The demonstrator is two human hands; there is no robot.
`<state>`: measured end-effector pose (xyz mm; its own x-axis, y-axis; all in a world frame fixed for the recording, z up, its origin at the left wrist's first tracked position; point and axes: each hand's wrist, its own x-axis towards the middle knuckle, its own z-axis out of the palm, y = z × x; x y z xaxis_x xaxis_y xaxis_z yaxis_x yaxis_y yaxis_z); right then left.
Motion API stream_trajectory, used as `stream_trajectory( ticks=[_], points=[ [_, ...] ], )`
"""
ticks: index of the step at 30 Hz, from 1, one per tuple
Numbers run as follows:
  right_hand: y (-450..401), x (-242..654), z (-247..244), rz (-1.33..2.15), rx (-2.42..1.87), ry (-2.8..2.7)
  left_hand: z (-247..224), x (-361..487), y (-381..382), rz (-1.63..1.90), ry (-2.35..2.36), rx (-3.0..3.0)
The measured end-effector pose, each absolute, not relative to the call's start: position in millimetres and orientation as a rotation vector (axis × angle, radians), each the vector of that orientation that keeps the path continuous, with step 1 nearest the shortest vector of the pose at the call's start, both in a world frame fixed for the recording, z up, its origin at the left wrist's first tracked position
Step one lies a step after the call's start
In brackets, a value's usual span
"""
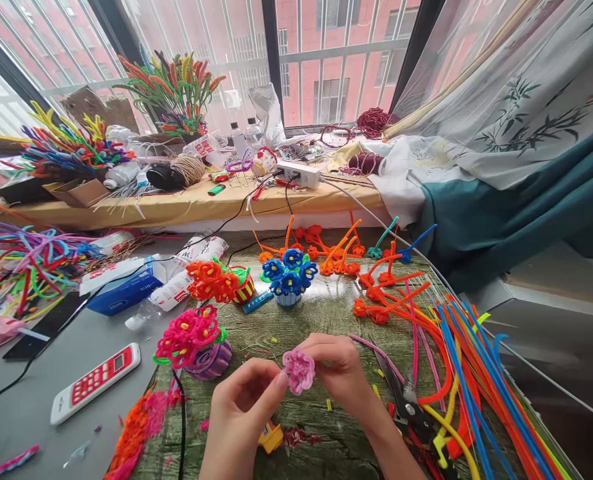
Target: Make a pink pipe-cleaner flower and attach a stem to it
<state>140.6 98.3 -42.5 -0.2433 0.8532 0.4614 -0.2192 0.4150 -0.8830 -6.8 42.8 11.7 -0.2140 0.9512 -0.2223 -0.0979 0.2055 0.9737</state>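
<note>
Head camera looks down on the left hand (241, 407) and right hand (339, 370), both pinching a small pink pipe-cleaner flower (299, 370) between their fingertips above the green wooden tabletop (326, 313). Judging by this, petal shaping is under way; the next move likely calls for careful curling without loosening the coil. Just left of the flower stands a finished magenta bouquet in a purple cup (196, 343); beyond it a blue bouquet (289, 273); to the flower's right lie loose coloured stems (476, 380).
</note>
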Motion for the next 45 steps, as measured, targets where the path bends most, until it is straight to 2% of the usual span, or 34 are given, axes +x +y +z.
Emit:
stream_trajectory(
  ticks=[11,25,37,45],
  points=[
    [95.3,138.7,-41.5,1.133,-0.581,-1.456,8.3,-7.2,40.4,1.168,1.283,0.693],
    [93.4,138.3,-39.1,1.128,-0.601,-1.425,15.6,11.5,36.7,1.306,1.214,0.671],
    [98.0,139.9,-43.4,1.187,-0.570,-1.283,1.4,2.8,34.4,1.349,1.342,0.755],
    [96.8,137.7,-44.2,1.235,-0.561,-1.296,13.5,15.1,35.2,1.400,1.412,0.804]
  ],
)
